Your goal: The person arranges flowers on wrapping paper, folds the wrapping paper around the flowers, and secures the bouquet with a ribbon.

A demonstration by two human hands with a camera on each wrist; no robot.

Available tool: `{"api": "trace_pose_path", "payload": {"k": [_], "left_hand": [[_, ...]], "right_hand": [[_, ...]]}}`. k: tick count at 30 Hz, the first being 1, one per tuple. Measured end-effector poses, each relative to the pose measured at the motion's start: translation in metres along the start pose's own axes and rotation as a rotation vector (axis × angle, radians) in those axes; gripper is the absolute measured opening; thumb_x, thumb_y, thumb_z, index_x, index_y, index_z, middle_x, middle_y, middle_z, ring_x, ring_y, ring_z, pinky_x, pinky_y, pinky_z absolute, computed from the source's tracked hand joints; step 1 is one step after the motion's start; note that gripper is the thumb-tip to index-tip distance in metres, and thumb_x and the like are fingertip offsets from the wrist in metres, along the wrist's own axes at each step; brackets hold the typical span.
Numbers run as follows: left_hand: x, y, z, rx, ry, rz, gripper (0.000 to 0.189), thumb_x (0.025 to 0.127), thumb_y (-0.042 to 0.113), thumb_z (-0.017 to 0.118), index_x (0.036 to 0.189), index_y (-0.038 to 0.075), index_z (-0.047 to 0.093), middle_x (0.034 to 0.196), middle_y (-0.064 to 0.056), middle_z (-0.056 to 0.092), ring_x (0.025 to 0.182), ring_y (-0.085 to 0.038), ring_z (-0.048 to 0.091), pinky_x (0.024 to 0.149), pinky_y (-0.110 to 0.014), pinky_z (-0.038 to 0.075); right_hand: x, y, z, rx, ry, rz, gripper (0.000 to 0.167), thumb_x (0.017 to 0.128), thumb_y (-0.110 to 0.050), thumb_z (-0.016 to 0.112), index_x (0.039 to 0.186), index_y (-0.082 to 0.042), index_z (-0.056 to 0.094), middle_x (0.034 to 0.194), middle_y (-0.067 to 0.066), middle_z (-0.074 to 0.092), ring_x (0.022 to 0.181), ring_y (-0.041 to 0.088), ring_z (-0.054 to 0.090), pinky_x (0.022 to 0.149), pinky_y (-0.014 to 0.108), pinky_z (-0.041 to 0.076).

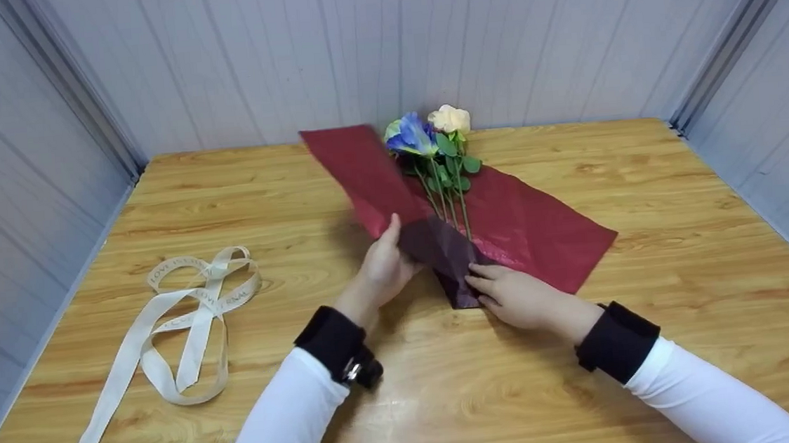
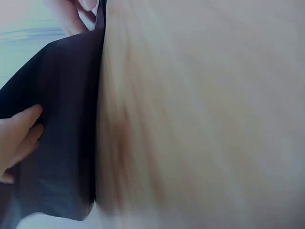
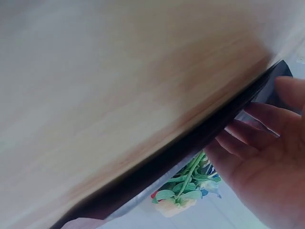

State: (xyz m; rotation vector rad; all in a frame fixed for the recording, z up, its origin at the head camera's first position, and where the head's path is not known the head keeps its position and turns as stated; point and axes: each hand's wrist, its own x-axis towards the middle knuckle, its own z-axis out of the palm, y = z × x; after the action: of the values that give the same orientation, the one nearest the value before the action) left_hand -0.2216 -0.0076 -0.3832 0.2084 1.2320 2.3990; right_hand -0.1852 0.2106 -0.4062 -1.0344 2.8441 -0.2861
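Wrapping of a small bouquet looks partway along. Burgundy wrapping paper (image 1: 536, 231) lies on a wood-grain surface (image 1: 703, 211), with a blue flower (image 1: 412, 135), a cream rose (image 1: 450, 118) and leafy green stems (image 1: 440, 190) laid on it. A darker fold (image 1: 449, 245) of the paper covers the lower stems, so that part seems done. The left flap (image 1: 362, 171) is raised beside the flowers; the right side is spread out flat. Judging by this, the sides have yet to be brought round the stems, and the cream printed ribbon (image 1: 199, 339), lying in loose loops at the far left, is unused.

The left hand (image 1: 385, 261) has a narrow grip on the paper at the base of the raised flap, thumb in front, fingers mostly hidden behind. The right hand (image 1: 516, 295) lies with fairly straight fingers on the lower right of the fold; its grip pinches nothing that can be made out. The covered stems run between the two hands, and the blooms sit well beyond both, toward the back wall (image 1: 549, 33).
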Motion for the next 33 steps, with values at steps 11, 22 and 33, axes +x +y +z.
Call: {"api": "trace_pose_path", "payload": {"k": [11, 22, 33], "left_hand": [[0.036, -0.025, 0.030, 0.150, 0.079, -0.107, 0.062, 0.105, 0.035, 0.017, 0.130, -0.015, 0.042, 0.122, -0.022, 0.056, 0.127, -0.033, 0.043, 0.108, -0.037, 0.035], [0.039, -0.028, 0.024, 0.382, -0.088, -0.157, 0.060, 0.104, 0.030, 0.034, 0.153, 0.007, 0.008, 0.158, -0.012, 0.014, 0.145, -0.027, 0.015, 0.117, -0.040, 0.019], [0.020, -0.024, 0.012, 1.384, -0.090, -0.120, 0.054, 0.103, 0.020, 0.035, 0.148, -0.005, 0.019, 0.155, -0.024, 0.012, 0.145, -0.032, 0.010, 0.118, -0.040, 0.014]], "right_hand": [[0.004, -0.005, 0.012, -0.364, 0.349, -0.105, 0.012, 0.074, -0.012, 0.075, 0.072, -0.005, 0.066, 0.079, 0.008, 0.065, 0.073, 0.026, 0.061, 0.059, 0.037, 0.052], [0.012, 0.001, 0.019, -0.494, 0.629, -0.290, 0.011, 0.070, -0.006, 0.072, 0.075, -0.005, 0.062, 0.082, 0.008, 0.057, 0.077, 0.026, 0.050, 0.065, 0.035, 0.040], [0.007, -0.001, 0.012, -0.298, 0.344, -0.078, 0.021, 0.079, -0.012, 0.074, 0.094, 0.001, 0.073, 0.101, 0.014, 0.070, 0.094, 0.028, 0.065, 0.082, 0.038, 0.053]]}}
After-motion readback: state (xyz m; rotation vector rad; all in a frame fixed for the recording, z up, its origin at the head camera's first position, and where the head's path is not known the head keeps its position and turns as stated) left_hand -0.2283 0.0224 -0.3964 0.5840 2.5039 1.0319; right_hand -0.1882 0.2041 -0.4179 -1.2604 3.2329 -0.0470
